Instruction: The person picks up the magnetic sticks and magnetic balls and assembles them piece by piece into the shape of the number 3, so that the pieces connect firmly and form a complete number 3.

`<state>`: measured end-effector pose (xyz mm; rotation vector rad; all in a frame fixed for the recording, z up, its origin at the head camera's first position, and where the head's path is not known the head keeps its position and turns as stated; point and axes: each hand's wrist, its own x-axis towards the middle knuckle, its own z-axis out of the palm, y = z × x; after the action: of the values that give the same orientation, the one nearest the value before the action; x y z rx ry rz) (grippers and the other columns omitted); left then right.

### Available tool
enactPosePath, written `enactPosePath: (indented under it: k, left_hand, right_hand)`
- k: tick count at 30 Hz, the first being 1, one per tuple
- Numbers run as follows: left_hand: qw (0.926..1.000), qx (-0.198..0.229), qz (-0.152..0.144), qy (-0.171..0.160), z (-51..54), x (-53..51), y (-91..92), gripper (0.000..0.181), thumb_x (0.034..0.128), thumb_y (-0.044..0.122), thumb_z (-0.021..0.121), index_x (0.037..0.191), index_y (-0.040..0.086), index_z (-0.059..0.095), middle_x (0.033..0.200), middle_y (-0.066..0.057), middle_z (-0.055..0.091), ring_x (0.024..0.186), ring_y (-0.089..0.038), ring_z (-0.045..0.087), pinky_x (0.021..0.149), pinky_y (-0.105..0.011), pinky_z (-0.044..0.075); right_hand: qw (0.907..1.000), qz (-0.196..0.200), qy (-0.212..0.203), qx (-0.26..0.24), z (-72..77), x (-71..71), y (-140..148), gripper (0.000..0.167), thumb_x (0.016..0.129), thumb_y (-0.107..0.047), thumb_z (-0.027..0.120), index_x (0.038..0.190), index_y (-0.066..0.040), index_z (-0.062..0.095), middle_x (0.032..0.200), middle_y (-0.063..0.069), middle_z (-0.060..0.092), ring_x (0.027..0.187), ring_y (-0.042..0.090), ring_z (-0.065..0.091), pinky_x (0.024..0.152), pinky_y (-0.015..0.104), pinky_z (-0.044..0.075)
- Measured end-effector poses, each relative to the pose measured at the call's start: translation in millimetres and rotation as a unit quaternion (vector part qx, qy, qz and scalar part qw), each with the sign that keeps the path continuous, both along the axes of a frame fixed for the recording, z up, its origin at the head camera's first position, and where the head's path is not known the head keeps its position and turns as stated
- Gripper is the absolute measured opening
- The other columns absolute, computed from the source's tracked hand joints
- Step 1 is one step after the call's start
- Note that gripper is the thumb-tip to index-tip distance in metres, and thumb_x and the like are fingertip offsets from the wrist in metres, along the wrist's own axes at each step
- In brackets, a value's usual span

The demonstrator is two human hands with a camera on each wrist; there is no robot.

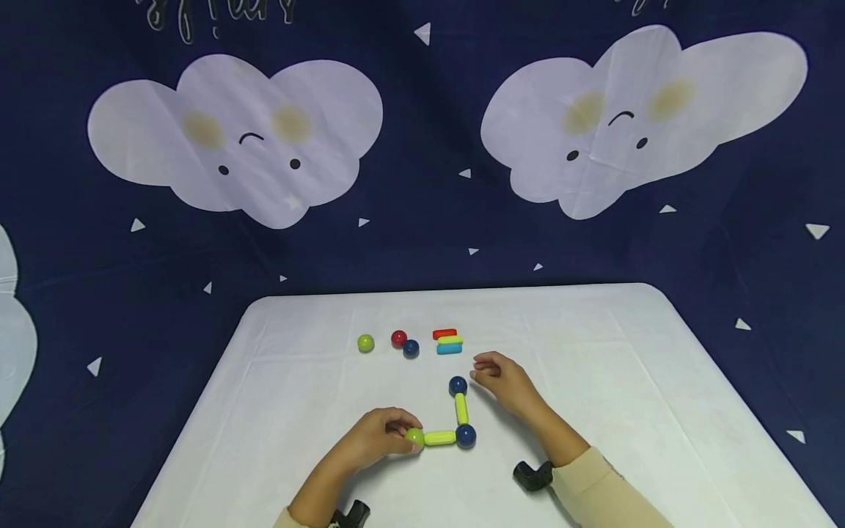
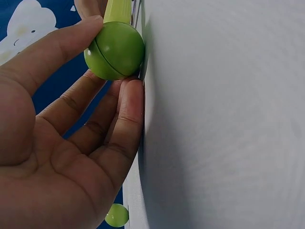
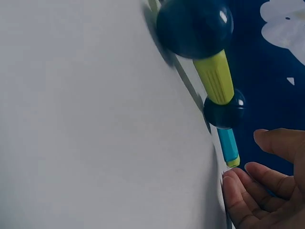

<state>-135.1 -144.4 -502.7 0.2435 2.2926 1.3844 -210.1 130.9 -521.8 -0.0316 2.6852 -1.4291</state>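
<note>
An L-shaped toy build lies on the white table. It runs from a green ball along a yellow-green rod to a corner dark blue ball. From there another yellow-green rod leads away to a second dark blue ball. My left hand pinches the green ball between thumb and fingers, as the left wrist view also shows. Just right of the far blue ball, my right hand hovers with loosely bent fingers and nothing held; thumb and fingertips are apart in the right wrist view.
Farther back lie a loose green ball, a red ball touching or nearly touching a dark blue ball, and a red rod, yellow-green rod and light blue rod side by side. A cloud-printed cloth hangs behind.
</note>
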Motion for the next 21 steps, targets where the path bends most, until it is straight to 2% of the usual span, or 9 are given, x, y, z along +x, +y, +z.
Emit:
enactPosePath:
  k: [12, 21]
  left_hand:
    - [1.0000, 0.002, 0.001, -0.005, 1.0, 2.2, -0.8, 0.030, 0.0797, 0.013, 0.083, 0.108, 0.010, 0.074, 0.095, -0.002, 0.067, 0.088, -0.017, 0.059, 0.075, -0.026, 0.049]
    - [0.9997, 0.016, -0.011, -0.012, 0.2, 2.0, -1.6, 0.030, 0.0796, 0.011, 0.083, 0.108, 0.010, 0.075, 0.097, -0.003, 0.066, 0.090, -0.018, 0.057, 0.075, -0.024, 0.048]
  right_hand:
    - [0.9996, 0.008, 0.015, 0.022, -1.5, -31.5, -14.8, 0.032, 0.091, -0.024, 0.075, 0.120, -0.012, 0.069, 0.113, 0.005, 0.073, 0.097, 0.017, 0.063, 0.090, 0.039, 0.053]
    - [0.9980, 0.022, 0.038, 0.045, -4.3, -47.2, -19.7, 0.028, 0.090, -0.019, 0.075, 0.116, -0.009, 0.070, 0.102, 0.005, 0.072, 0.088, 0.017, 0.058, 0.080, 0.033, 0.048]
